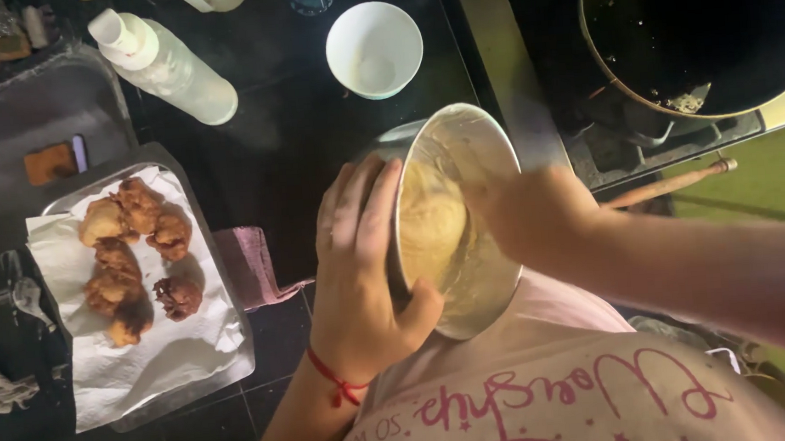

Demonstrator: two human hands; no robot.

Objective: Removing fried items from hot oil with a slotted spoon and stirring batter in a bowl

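Observation:
My left hand [359,269] grips the outside of a glass bowl [489,283], which is tilted towards me above the dark counter. Pale yellow batter [429,222] coats the inside of the bowl. My right hand [525,209] reaches into the bowl from the right, fingers in the batter and blurred. A red thread is tied around my left wrist.
A metal tray [228,370] lined with white paper holds several fried brown pieces [133,257] at the left. A white empty bowl [374,49] and a clear plastic bottle [165,66] lie behind. A large dark pan [702,33] sits on the stove at top right.

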